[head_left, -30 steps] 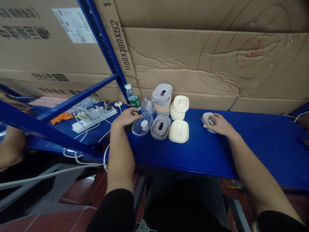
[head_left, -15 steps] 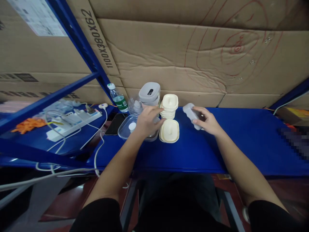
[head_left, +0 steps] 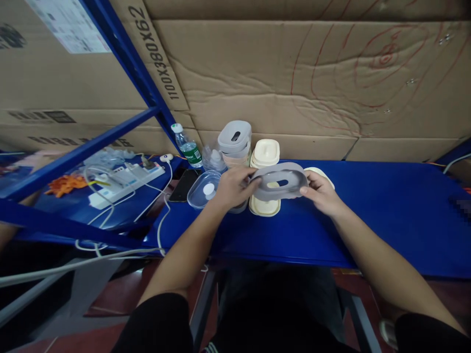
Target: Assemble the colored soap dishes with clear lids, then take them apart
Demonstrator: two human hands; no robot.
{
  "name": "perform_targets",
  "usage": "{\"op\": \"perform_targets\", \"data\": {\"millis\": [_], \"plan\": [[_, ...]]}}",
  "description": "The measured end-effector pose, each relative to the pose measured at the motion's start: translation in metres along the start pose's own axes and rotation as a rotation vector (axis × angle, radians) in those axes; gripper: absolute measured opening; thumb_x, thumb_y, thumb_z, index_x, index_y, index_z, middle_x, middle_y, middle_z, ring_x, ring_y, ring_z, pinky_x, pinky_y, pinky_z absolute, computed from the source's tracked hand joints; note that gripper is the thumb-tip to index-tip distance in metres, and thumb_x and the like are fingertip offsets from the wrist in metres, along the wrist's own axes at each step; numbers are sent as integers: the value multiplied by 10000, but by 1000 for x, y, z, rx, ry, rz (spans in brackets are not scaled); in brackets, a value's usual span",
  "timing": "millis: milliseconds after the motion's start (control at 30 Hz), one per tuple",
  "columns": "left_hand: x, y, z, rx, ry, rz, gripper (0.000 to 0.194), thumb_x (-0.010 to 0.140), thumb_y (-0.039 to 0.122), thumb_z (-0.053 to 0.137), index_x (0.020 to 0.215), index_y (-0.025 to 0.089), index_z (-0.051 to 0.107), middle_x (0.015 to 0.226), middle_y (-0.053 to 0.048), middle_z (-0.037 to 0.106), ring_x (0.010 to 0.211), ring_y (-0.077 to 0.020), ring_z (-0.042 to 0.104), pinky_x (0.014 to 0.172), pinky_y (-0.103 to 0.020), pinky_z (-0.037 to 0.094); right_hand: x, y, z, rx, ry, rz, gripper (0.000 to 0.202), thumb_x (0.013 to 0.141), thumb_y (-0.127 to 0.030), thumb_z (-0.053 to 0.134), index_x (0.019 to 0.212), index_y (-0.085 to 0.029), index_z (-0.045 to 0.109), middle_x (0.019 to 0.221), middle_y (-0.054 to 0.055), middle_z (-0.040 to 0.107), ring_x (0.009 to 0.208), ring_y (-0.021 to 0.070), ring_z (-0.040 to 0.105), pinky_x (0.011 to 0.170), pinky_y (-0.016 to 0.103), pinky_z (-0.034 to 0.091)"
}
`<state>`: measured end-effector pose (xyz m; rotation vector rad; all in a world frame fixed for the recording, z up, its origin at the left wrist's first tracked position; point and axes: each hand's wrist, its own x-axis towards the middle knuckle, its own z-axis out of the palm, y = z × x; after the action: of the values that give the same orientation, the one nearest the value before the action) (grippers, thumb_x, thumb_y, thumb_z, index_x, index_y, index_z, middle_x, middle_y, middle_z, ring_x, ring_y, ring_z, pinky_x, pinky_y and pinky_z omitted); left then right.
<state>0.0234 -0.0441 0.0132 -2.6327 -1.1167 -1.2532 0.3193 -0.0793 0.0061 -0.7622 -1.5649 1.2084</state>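
Observation:
My left hand (head_left: 235, 189) grips the left end of a grey oval lid (head_left: 262, 195) with a slot in its middle. My right hand (head_left: 324, 193) pinches the right end of the same lid between thumb and fingers. The lid is tilted above a cream lidded piece (head_left: 265, 208) on the table and partly covers it. Just behind stands a stack of cream pieces (head_left: 267, 151). A cream rounded piece (head_left: 321, 171) shows behind my right hand; whether the hand touches it I cannot tell.
Left of the stack are grey slotted lids on containers (head_left: 233, 135), clear plastic lids (head_left: 198, 191), a water bottle (head_left: 189, 149) and a dark phone (head_left: 185, 185). A power strip (head_left: 125, 184) with white cables lies beyond the blue frame (head_left: 121, 131). Cardboard (head_left: 235, 73) stands behind.
The grey lid is now held in both hands over the cream pieces. My right hand moved slightly, and a cream piece now shows behind it. The camera view has shifted.

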Motion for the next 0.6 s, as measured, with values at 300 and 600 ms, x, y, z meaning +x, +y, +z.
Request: {"op": "perform_targets", "data": {"millis": [300,600], "plan": [[-2,60,9,159,-105,189,779,897,549,734,1543,216,457,1650,-223,421,1449,-424,497,1134,-584,465,-1,4,25,-25,84,34,469,885,-672,756,1072,-248,689,786,15,762,593,211,745,564,358,642],[0,29,-34,199,-149,-286,800,855,602,740,1514,220,496,1491,-184,538,1349,-385,596,1093,-503,537,1,12,-11,-615,181,-193,555,926,-596,740,1386,-293,672,1236,95,787,1058,282,770,1001,513,614]]}}
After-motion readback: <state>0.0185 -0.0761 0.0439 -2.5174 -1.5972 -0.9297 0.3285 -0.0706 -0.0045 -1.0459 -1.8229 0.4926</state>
